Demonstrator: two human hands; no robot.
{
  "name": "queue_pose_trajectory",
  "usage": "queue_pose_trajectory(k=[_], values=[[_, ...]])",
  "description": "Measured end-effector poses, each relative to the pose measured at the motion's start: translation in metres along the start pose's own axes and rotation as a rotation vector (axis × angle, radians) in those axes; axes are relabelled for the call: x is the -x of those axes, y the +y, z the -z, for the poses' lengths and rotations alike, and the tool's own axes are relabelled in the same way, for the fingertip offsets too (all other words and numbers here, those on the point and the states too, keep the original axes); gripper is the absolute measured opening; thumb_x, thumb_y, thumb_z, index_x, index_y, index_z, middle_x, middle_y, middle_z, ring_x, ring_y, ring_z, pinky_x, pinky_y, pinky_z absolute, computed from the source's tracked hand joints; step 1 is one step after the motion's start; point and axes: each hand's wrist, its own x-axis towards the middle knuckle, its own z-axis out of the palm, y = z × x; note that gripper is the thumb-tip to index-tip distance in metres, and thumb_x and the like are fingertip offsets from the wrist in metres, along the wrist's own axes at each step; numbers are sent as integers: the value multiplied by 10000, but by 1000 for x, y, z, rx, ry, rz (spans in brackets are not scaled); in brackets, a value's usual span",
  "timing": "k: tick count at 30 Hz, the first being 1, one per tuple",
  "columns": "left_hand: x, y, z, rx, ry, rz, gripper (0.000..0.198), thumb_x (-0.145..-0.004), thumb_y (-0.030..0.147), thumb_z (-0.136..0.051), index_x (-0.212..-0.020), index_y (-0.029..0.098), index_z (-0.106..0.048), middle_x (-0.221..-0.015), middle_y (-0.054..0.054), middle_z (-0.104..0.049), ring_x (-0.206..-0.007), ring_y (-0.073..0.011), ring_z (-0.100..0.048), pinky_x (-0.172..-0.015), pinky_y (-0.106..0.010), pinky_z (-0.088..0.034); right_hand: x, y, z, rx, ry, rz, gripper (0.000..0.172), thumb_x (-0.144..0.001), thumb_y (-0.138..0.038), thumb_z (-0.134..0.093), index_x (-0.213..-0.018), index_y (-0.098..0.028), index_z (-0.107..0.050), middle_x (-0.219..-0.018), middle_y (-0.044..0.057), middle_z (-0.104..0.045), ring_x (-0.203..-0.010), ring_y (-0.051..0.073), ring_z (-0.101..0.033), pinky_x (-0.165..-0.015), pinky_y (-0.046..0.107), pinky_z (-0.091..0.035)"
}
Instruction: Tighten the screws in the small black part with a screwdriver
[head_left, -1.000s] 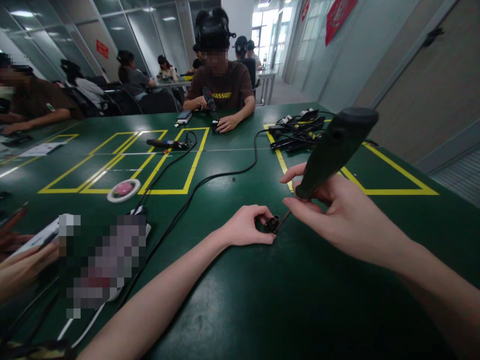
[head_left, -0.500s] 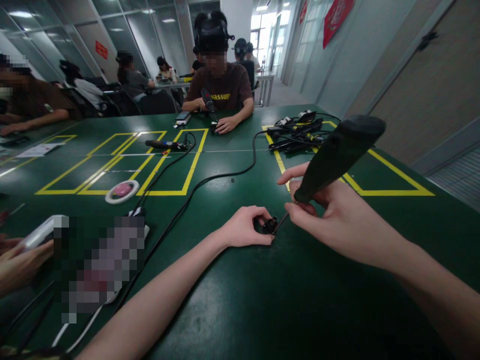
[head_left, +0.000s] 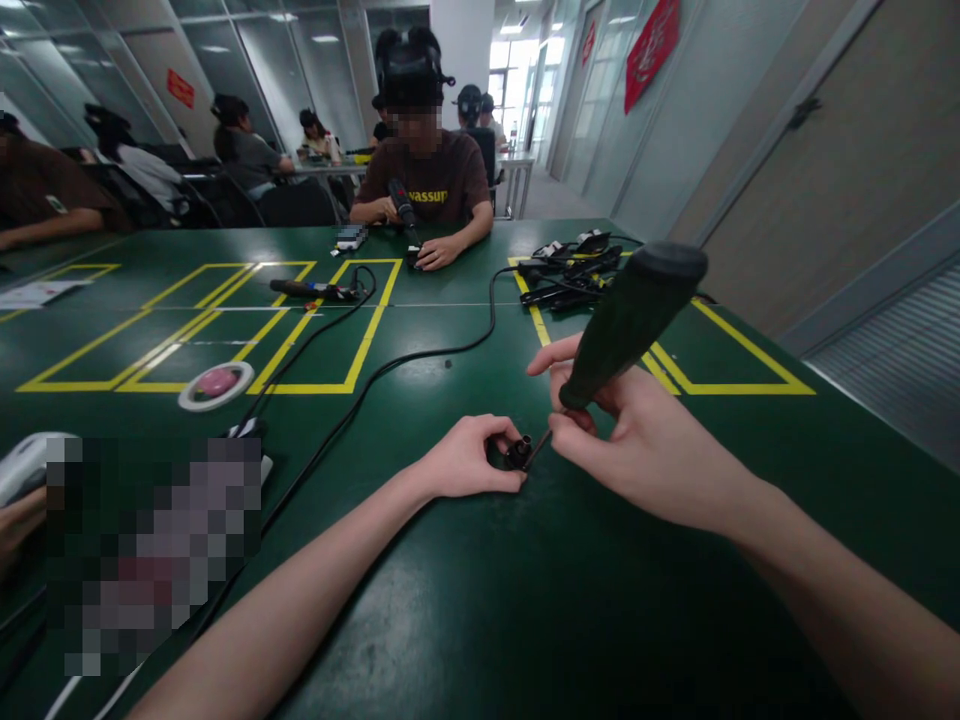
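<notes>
A small black part (head_left: 517,453) with a short round stub rests on the green table (head_left: 420,620), pinched between the thumb and fingers of my left hand (head_left: 472,458). My right hand (head_left: 630,440) is wrapped around a screwdriver (head_left: 634,315) with a thick dark handle, its index finger stretched out to the left. The tool leans up and to the right. Its thin shaft runs down to the right side of the black part; whether the tip sits in a screw is too small to tell.
Black cables and tools (head_left: 574,270) lie heaped beyond my right hand. One long black cable (head_left: 420,355) crosses the table. At left are a tape roll (head_left: 217,385), a dark tool (head_left: 315,289) and a pixelated object (head_left: 172,540). Opposite, a person (head_left: 424,180) holds a powered screwdriver.
The whole view has shifted, so everything sits further left. The screwdriver stands slightly more upright. Both hands keep their grips, and the part stays between my left fingers.
</notes>
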Motion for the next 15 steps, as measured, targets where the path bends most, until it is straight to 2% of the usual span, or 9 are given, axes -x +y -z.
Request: queue_pose_trajectory(k=[6, 11, 15], values=[[0, 1, 0, -6, -3, 10, 202, -669, 214, -784, -837, 148, -693, -783, 19, -638, -733, -138, -562, -686, -237, -462, -1, -1, 0, -4, 1, 8, 298, -745, -152, -585, -1038, -204, -576, -727, -33, -520, -614, 136, -516, -578, 268, -457], [-1, -1, 0, 7, 3, -8, 223, -667, 222, -784, -855, 149, -689, -769, 22, -633, -732, -146, -567, -691, -248, -468, -2, 2, 2, 24, 19, 38, 123, -846, -272, -659, -916, -207, -581, -667, -45, -512, -560, 120, -480, -524, 253, -422], [-1, -3, 0, -1, -6, 0, 189, -664, 209, -782, -812, 153, -677, -781, 18, -640, -759, -155, -582, -703, -254, -484, -2, 2, 4, 21, 54, 39, 182, -853, -330, -727, -835, -210, -591, -693, -21, -602, -594, 133, -551, -536, 251, -445]])
